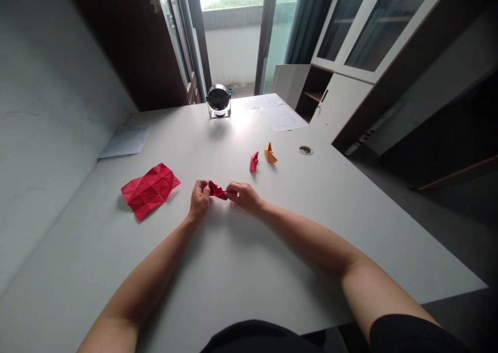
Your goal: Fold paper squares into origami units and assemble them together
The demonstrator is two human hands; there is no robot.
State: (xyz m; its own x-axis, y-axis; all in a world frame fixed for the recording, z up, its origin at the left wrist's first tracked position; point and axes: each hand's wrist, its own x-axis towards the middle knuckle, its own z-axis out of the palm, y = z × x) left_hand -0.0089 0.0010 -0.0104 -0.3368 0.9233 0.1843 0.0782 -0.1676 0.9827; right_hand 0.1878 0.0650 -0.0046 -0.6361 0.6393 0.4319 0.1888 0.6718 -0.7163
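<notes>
Between my hands is a small piece of folded red paper (218, 191), held just above the white table. My left hand (199, 196) pinches its left end, and my right hand (241, 194) grips its right end, so parts of the paper are hidden by the fingers. Beyond my right hand stand a small red origami figure (253, 162) and an orange origami figure (270, 153). To the left of my left hand lies a creased sheet of red paper (151, 189), opened out with raised fold lines.
A round black device in a silver stand (218, 101) is at the far side of the white table (249, 270). Printed papers (282, 117) lie at the back right, near a cable hole (305, 150). Another flat sheet (125, 140) rests by the left wall.
</notes>
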